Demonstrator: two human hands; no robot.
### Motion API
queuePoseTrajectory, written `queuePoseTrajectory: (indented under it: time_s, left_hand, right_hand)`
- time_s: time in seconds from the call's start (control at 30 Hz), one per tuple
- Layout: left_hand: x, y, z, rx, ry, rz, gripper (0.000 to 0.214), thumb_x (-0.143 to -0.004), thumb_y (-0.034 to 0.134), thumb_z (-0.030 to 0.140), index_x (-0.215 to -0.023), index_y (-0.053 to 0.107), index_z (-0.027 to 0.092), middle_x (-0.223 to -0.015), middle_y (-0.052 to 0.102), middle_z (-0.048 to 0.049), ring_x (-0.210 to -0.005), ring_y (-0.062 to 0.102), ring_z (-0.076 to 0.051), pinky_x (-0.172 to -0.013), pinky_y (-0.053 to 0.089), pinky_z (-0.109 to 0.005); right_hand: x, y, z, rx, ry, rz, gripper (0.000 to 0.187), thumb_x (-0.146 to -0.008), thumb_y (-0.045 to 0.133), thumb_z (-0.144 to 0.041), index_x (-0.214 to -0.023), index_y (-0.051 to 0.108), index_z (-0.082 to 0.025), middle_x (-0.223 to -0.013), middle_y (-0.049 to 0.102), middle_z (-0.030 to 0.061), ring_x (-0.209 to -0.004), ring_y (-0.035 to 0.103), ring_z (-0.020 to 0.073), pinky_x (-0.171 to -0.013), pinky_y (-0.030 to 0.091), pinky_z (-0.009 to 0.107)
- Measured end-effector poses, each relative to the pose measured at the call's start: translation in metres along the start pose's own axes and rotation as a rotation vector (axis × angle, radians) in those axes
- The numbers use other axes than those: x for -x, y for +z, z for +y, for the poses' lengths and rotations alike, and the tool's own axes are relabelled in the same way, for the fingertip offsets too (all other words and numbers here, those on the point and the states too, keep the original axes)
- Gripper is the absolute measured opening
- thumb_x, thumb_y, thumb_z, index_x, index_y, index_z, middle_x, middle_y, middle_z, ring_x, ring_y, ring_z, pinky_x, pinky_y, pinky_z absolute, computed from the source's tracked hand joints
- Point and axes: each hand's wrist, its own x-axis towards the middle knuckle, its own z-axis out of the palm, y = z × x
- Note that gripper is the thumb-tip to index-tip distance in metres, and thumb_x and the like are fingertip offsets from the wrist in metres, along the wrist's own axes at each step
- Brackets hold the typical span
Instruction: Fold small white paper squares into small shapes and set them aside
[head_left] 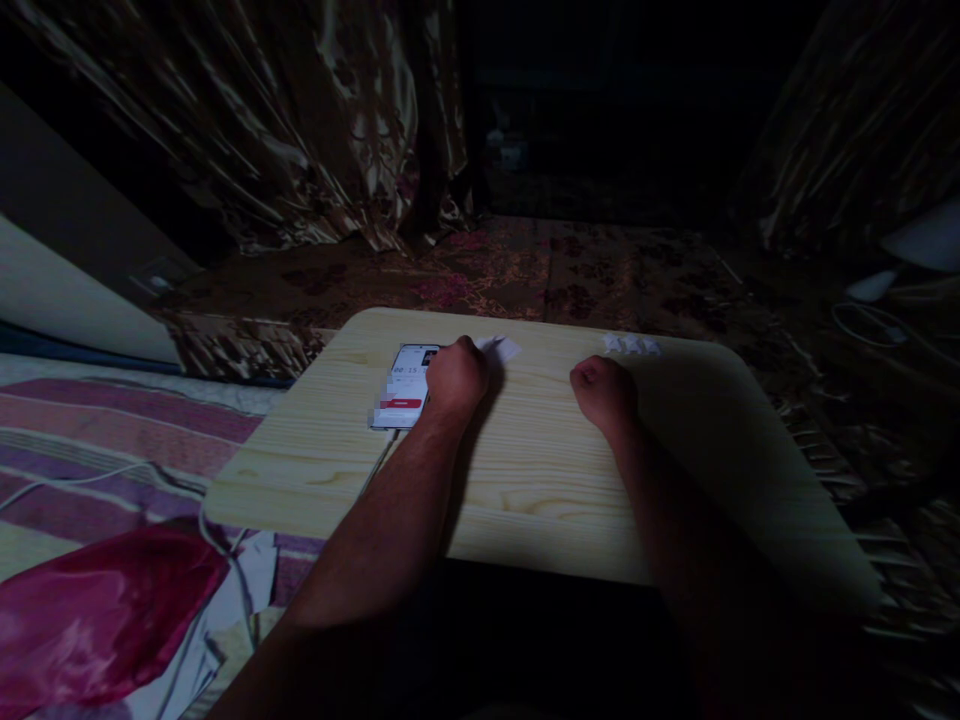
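My left hand (459, 376) is closed in a fist above the table, just right of a lit phone (405, 388) and overlapping its right edge. The phone shows a timer and a red button. Behind that fist lies a thin white piece of paper (504, 348), partly covered by the hand; no grip on it shows. My right hand (603, 390), also curled into a fist, is at the table's middle right with nothing visible in it. Just beyond it, three small white folded paper pieces (632, 345) sit in a row near the far edge.
The pale wooden table (525, 490) has rounded corners. A white cable (381, 462) runs from the phone toward my left forearm. At left are a striped bed cover (112, 420) and a shiny pink cloth (112, 610). A lamp (926, 240) stands right; patterned curtains (360, 120) hang behind.
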Motion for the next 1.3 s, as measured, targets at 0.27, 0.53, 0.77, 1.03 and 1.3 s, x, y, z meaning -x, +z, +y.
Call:
queuePoseTrajectory:
  time_s: [0.27,0.53,0.77,1.03,1.3]
  left_hand:
    - [0.001,-0.007,0.002,0.077,0.016,0.175,0.028,-0.096,0.041,0.031,-0.105,0.063,0.016,-0.097,0.071,-0.0159,-0.092,0.066,-0.028,-0.079,0.046,-0.036]
    - [0.004,0.007,0.011,0.636,0.102,0.340,0.020,-0.093,0.049,0.033,-0.094,0.063,0.018,-0.089,0.071,-0.0059,-0.081,0.064,-0.018,-0.076,0.046,-0.029]
    - [0.009,0.028,0.029,1.037,0.078,0.206,0.016,-0.081,0.063,0.029,-0.087,0.069,0.016,-0.081,0.071,-0.0042,-0.075,0.063,-0.016,-0.071,0.047,-0.026]
    - [0.011,0.028,0.034,1.157,0.006,0.115,0.019,-0.076,0.068,0.030,-0.085,0.072,0.014,-0.080,0.071,-0.0045,-0.072,0.061,-0.015,-0.069,0.046,-0.025]
    - [0.014,0.029,0.039,1.263,-0.023,0.067,0.019,-0.074,0.071,0.031,-0.084,0.072,0.015,-0.078,0.069,-0.0030,-0.068,0.057,-0.013,-0.065,0.043,-0.024]
  right_hand:
    - [0.000,0.000,0.000,0.003,0.009,-0.006,0.019,-0.086,0.054,-0.030,-0.081,0.070,-0.021,-0.087,0.074,0.0052,-0.076,0.065,0.0177,-0.067,0.044,0.027]
    - [0.000,0.000,0.000,-0.098,0.018,0.023,0.019,-0.085,0.055,-0.031,-0.081,0.071,-0.020,-0.082,0.074,0.0055,-0.074,0.065,0.0178,-0.067,0.045,0.027]
    - [0.003,0.000,-0.008,-0.561,0.044,-0.015,0.026,-0.082,0.060,-0.041,-0.085,0.073,-0.018,-0.079,0.074,0.0045,-0.072,0.066,0.0176,-0.067,0.048,0.027]
    - [0.007,-0.002,-0.019,-0.940,0.163,-0.257,0.044,-0.071,0.071,-0.041,-0.106,0.069,-0.013,-0.075,0.072,0.0036,-0.061,0.059,0.0141,-0.051,0.041,0.024]
    - [0.009,0.003,-0.020,-0.976,0.192,-0.210,0.041,-0.073,0.071,-0.038,-0.106,0.064,-0.015,-0.074,0.072,0.0029,-0.053,0.057,0.0116,-0.046,0.039,0.022]
